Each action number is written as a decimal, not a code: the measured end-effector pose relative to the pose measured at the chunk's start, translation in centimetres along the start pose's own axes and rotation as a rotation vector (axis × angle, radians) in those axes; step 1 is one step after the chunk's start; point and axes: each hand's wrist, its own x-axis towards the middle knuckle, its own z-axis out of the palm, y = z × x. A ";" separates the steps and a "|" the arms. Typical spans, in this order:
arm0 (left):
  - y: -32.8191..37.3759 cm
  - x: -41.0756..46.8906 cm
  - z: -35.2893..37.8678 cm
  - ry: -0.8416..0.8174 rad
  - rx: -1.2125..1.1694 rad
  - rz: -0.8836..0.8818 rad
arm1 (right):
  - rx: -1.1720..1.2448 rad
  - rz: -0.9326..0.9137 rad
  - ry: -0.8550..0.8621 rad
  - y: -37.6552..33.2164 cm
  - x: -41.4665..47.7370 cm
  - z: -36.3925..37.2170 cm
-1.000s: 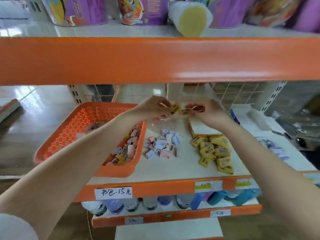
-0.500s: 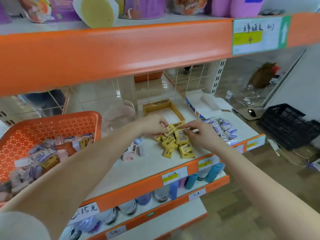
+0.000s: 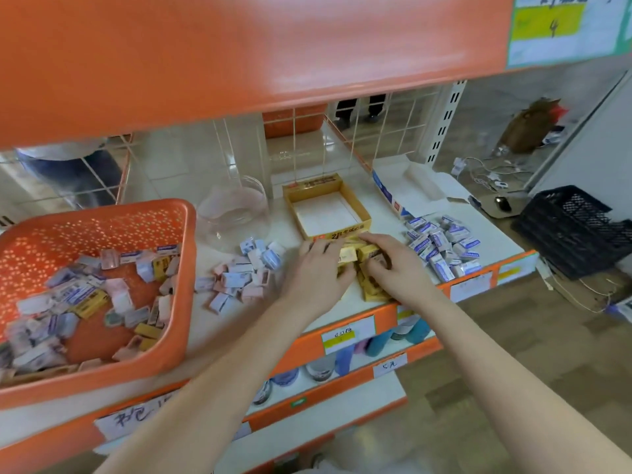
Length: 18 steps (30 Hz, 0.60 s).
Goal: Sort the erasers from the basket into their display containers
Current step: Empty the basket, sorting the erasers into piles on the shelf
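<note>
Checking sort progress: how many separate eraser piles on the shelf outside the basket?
3. Pastel pile right of the orange basket; yellow pile before the yellow box, partly hidden under the left hand and right hand; blue-white pile at the right end of the shelf.

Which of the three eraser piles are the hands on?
The yellow pile, before the open yellow box: the left hand and right hand cover it. The pastel pile and blue-white pile lie to either side.
</note>
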 end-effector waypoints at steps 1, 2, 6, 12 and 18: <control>-0.1 -0.2 0.2 0.017 -0.022 -0.004 | 0.016 0.005 0.019 -0.1 -0.1 0.0; -0.1 -0.4 0.3 0.026 -0.044 -0.009 | 0.031 0.010 0.043 0.0 -0.2 0.1; 0.1 -1.5 0.5 0.027 -0.099 0.002 | 0.029 0.000 0.112 0.1 -0.5 0.2; 0.5 -2.7 1.2 -0.034 -0.193 0.024 | -0.007 -0.085 0.027 -0.1 -0.7 0.0; 0.4 -3.1 1.0 -0.003 -0.324 0.016 | 0.239 -0.026 0.006 -0.1 -1.0 -0.4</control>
